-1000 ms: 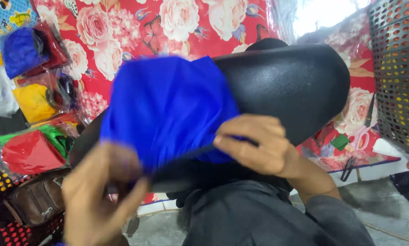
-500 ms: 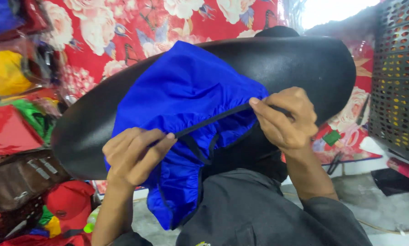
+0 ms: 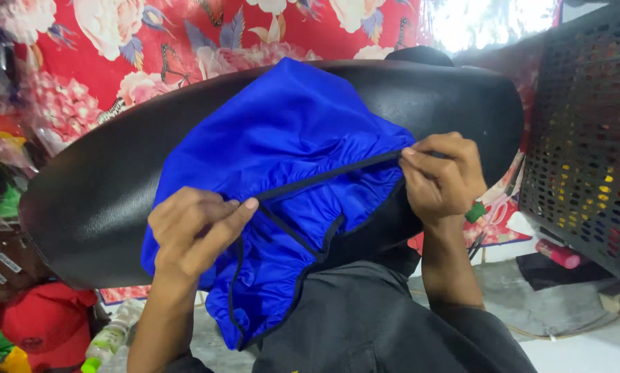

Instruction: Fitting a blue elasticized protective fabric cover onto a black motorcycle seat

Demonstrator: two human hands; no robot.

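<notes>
Two bare hands work on a blue cover (image 3: 282,159) with a black elastic edge, which is pulled over a long black seat (image 3: 455,90) resting across the person's lap; nearest to the camera are the dark grey trousers (image 3: 365,324), and a loose flap of the blue cloth hangs down over them at the near left.

On the left side, the left hand (image 3: 192,231) has its fingers curled shut, pinching the black edge of the cover against the seat; on the right side, the right hand (image 3: 441,173) has its fingers closed tight on the same black edge, and the edge runs stretched between both hands.

The cover lies on the middle part of the seat; the left end and the far right end of the seat are bare black.

At the near left, under the seat, there is a red cap (image 3: 44,324) and a small bottle with a green top (image 3: 106,342); at the right stands a dark perforated crate (image 3: 586,138), with a pink tube-like thing (image 3: 557,254) below it, perhaps a bottle, the view is not sharp enough.

Far behind everything hangs a red cloth with large flowers (image 3: 206,27).
</notes>
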